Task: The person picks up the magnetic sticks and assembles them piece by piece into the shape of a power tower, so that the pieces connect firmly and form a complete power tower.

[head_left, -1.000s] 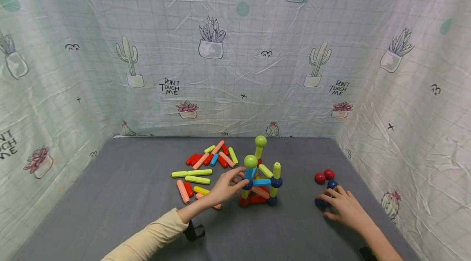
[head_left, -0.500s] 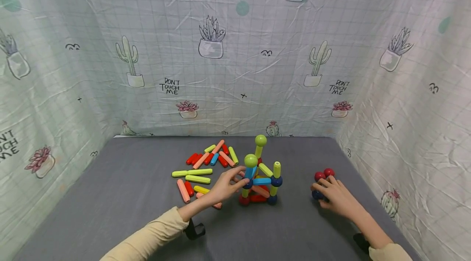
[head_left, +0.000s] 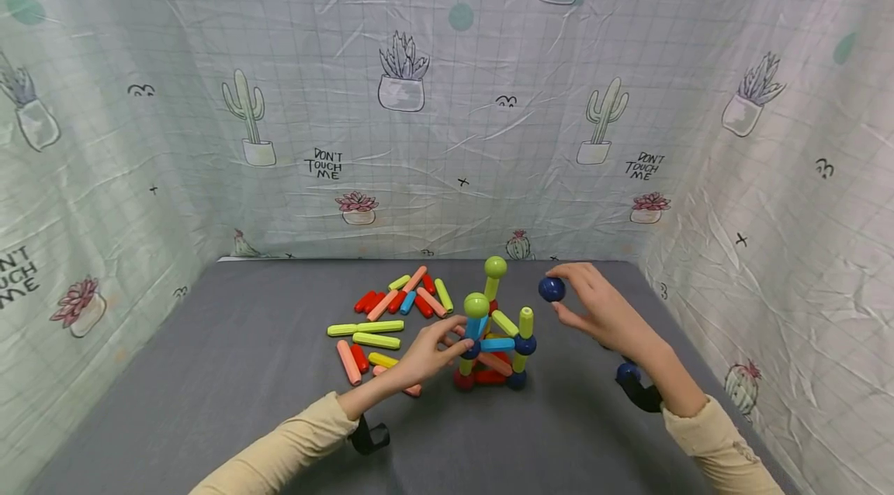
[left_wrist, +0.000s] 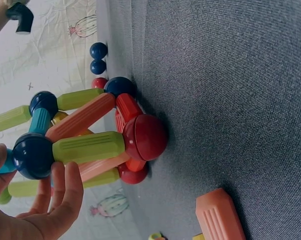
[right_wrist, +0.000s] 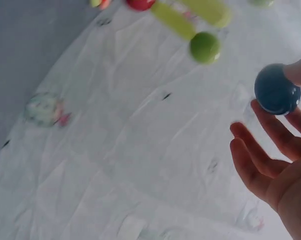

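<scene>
A ball-and-rod toy structure (head_left: 497, 344) stands on the grey table, built of coloured rods joined by balls. My left hand (head_left: 427, 355) grips its near left corner, thumb and fingers about a dark blue ball (left_wrist: 33, 156) above a lime rod (left_wrist: 88, 147). Light green balls cap two posts, the nearer (head_left: 476, 306) and the farther (head_left: 495, 267). The right post ends in a bare lime rod (head_left: 526, 322). Raised to the right of these, my right hand (head_left: 606, 310) pinches a loose dark blue ball (head_left: 552, 289) between thumb and fingertips.
Left of the structure lie several loose rods, among them lime (head_left: 377, 340), salmon (head_left: 348, 362) and red (head_left: 365, 302) ones. A dark blue ball (head_left: 628, 372) shows beside my right wrist. A printed cloth (head_left: 461, 130) hangs around the table's back and sides.
My right hand has picked up a dark blue ball from the group at the right and carried it up and leftward toward the structure. My left hand stays in place.
</scene>
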A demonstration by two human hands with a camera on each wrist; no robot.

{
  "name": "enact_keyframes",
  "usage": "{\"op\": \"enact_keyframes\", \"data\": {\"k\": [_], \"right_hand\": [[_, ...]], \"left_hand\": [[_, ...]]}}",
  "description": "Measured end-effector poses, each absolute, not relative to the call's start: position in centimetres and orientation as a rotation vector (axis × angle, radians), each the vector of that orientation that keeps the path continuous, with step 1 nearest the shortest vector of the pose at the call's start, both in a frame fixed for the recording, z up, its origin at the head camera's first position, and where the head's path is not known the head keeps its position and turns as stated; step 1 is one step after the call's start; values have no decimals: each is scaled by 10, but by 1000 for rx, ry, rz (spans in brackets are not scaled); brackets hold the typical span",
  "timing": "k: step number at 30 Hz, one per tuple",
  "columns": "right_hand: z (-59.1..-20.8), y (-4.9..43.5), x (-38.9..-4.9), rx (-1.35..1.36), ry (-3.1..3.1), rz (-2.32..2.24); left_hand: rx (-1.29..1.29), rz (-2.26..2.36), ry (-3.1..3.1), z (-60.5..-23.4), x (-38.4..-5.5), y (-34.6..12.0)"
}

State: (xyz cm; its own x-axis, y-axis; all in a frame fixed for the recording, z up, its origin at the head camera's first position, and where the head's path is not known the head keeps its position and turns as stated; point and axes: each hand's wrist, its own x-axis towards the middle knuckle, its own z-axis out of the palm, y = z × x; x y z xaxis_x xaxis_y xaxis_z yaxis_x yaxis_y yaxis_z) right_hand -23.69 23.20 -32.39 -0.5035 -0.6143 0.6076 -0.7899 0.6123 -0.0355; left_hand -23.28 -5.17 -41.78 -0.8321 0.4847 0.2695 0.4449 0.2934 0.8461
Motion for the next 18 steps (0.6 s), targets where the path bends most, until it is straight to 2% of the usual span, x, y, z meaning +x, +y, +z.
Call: {"op": "enact_keyframes", "data": {"k": [7, 18], "right_hand": [[-332, 208, -240, 1186, -2297, 328], [-356, 216, -241, 1055, -2364, 523]], "left_hand": [[892, 1598, 2481, -397, -219, -50], [929, 1577, 2495, -392, -214, -53]]}}
